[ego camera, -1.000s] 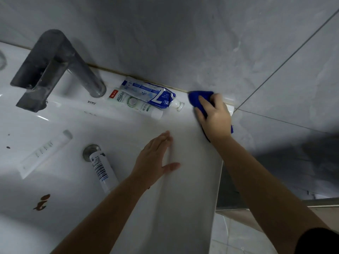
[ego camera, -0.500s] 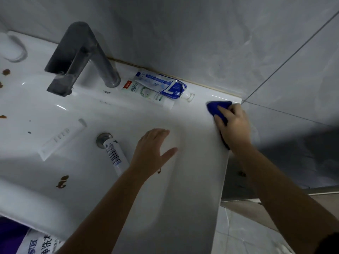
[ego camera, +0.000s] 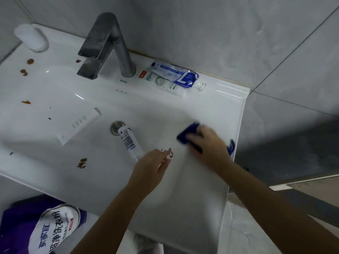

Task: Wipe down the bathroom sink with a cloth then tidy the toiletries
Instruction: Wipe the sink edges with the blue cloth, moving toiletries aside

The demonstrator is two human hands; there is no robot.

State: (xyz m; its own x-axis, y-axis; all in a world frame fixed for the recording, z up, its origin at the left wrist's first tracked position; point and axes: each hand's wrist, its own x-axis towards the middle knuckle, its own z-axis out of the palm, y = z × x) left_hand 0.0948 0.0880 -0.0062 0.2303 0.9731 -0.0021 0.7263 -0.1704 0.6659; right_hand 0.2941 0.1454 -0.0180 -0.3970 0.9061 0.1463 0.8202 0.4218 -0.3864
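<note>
Gripping the blue cloth [ego camera: 187,133], our right hand [ego camera: 207,143] is blurred with motion on the right inner slope of the white sink [ego camera: 229,99]. Half a second ago it pressed the cloth at the rim's back right corner, so it has come forward and down into the basin. A fold of the cloth pokes out past the fingertips and another shows by the wrist. Our left hand [ego camera: 152,167] holds nothing. Its fingers are loosely bent and drawn together, where before they lay spread flat on the slope. A brown smear [ego camera: 169,153], earlier mostly covered by the palm, now lies at its fingertips, between our two hands. Just left of this hand a barcoded tube [ego camera: 129,142] lies in the basin with its far end over the drain [ego camera: 117,126], as before. A white tube [ego camera: 78,125] lies further left. More brown spots [ego camera: 81,163] dot the basin and the left rim. On the back ledge, right of the grey faucet [ego camera: 108,48], a crumpled blue toothpaste tube [ego camera: 176,73] lies on a green-and-white tube [ego camera: 165,85], unmoved. A white cup [ego camera: 31,37] stands in the far left corner. A purple detergent bag [ego camera: 49,228] shows below the sink's front edge.
</note>
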